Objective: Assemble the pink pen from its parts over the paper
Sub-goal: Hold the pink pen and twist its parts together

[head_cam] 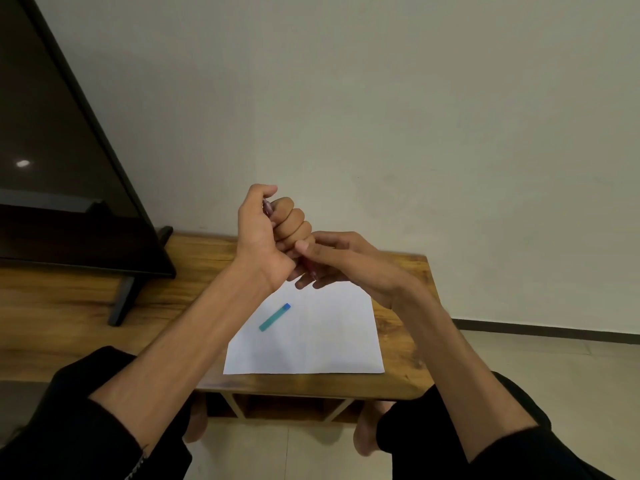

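Above the far edge of the paper (pixel 311 337), at 12 o'clock from its middle: both hands meeting, raised off the wooden surface (pixel 401 344). Left hand (pixel 266 233) curling into a tight fist around the pink pen (pixel 267 206), gripping its upper length, only a sliver of pink showing at the top of the fist. Right hand (pixel 339 261) pinching the lower end of the same pen between thumb and fingertips, fingers narrow, a short pink stretch peeking out just under them. Hard to tell which parts are already joined, being mostly hidden by fingers. Lying flat on the sheet, at 7 o'clock from the hands and well apart from them: a teal cap (pixel 274 317), tilted diagonally. Standing on the surface at 9 o'clock: a dark screen (pixel 62 161).
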